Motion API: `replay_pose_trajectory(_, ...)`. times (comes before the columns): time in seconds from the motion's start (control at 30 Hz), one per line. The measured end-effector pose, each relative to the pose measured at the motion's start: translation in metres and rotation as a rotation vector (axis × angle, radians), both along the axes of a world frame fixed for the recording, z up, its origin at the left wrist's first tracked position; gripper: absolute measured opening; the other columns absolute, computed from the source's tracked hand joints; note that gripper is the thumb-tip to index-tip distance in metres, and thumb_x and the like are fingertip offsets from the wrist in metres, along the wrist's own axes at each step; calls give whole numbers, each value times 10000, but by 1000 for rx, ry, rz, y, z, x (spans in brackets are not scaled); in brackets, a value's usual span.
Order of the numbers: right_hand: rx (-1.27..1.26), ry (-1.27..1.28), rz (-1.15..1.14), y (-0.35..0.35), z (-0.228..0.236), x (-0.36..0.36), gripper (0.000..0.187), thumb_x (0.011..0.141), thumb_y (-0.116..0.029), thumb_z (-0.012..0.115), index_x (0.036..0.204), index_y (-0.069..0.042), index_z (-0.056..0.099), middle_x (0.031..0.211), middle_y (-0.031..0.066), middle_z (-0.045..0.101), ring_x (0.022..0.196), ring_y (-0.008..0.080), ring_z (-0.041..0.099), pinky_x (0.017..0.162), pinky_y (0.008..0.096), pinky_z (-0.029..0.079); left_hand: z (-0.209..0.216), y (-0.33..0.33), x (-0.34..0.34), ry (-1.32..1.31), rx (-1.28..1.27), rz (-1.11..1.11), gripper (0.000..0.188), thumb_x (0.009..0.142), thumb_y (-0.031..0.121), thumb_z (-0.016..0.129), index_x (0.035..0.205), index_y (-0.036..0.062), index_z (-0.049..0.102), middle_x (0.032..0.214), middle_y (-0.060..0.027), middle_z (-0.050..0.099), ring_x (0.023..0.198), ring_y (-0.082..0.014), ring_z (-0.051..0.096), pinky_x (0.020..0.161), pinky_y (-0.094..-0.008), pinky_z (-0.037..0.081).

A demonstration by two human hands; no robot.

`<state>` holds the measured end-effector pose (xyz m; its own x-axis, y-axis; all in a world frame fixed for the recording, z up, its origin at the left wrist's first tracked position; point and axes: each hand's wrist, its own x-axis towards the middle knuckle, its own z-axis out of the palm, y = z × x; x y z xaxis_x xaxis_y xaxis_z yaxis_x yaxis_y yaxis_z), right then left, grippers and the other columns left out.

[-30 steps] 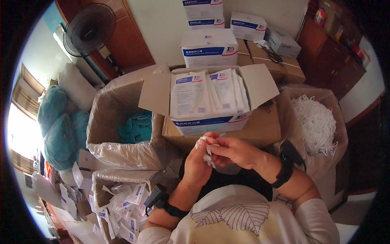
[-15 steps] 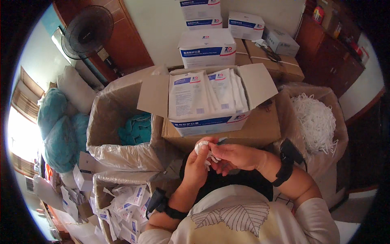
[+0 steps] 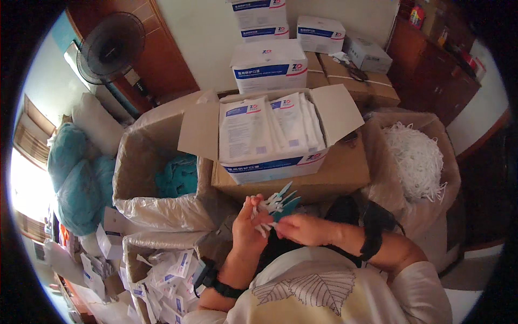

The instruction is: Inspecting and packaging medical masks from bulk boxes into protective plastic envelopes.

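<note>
1. The left hand (image 3: 247, 225), palm turned up, is curled round a bunch of white straps (image 3: 264, 231), with some of the loops poking out past the fingers.
2. The right hand (image 3: 303, 230) sits just beside it, fingers drawn in close to the straps; it seems to pinch something at their base, though the fingertips are too small to be sure.
3. A few teal pieces (image 3: 287, 206) stick up between the hands, tips pointing up and to the right, in front of the open box.
4. That open box (image 3: 275, 171) is white with a blue band, rests on a brown carton (image 3: 345, 175) and has its side flaps spread; white packets (image 3: 244, 135) stand upright inside.
5. To the right, a lined carton (image 3: 376, 181) holds a tangled heap of white cords (image 3: 413, 162).
6. To the left, a large lined carton (image 3: 137, 183) has a teal pile (image 3: 181, 175) at the bottom; nearer the person, a smaller lined carton (image 3: 162, 237) is filled with loose packets (image 3: 168, 272).
7. Behind the open box stands a closed white box (image 3: 268, 65).
8. At the upper left are a black fan (image 3: 110, 48) and, below it, bulging teal sacks (image 3: 78, 181).
</note>
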<state>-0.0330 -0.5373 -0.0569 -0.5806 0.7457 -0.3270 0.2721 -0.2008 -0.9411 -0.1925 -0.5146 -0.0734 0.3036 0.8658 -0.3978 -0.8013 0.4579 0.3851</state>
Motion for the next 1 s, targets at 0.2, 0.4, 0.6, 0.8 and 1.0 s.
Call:
replay_pose_trajectory(0.2,31,-158,189,-29,20,16,293,928,-271,374,860,-36,536,741,79,539,685,159,496,666,292,417,3,-20,-14,16,2,-149,214,924,265,408,816,111,510,891,8,483,455,-52,303,427,-211,282)
replay_pose_trajectory(0.4,-22,-223,322,-54,36,65,324,921,-297,367,867,-22,528,775,116,563,712,220,543,687,339,432,-10,-30,-48,340,-7,-102,172,912,239,431,819,116,508,830,12,497,504,-52,365,450,-201,317)
replay_pose_trajectory(0.6,-369,-113,4,-48,21,100,259,909,-287,432,891,-55,545,769,23,539,696,90,509,598,229,431,-25,-9,-89,19,15,148,176,909,234,449,950,76,513,783,16,503,578,-67,436,508,-217,380)
replay_pose_trajectory(0.8,-384,268,-53,-10,32,30,229,894,-257,477,857,-33,505,740,20,543,652,90,505,576,231,426,10,3,-18,-228,65,87,311,917,240,430,1138,21,421,856,36,512,753,-96,483,659,-246,406)
replay_pose_trajectory(1.0,436,60,-217,3,36,-25,188,865,-195,539,878,-19,473,681,39,492,607,109,485,587,267,423,8,-1,0,-221,168,-10,317,924,276,406,1138,42,411,937,9,540,878,-142,512,834,-300,405)
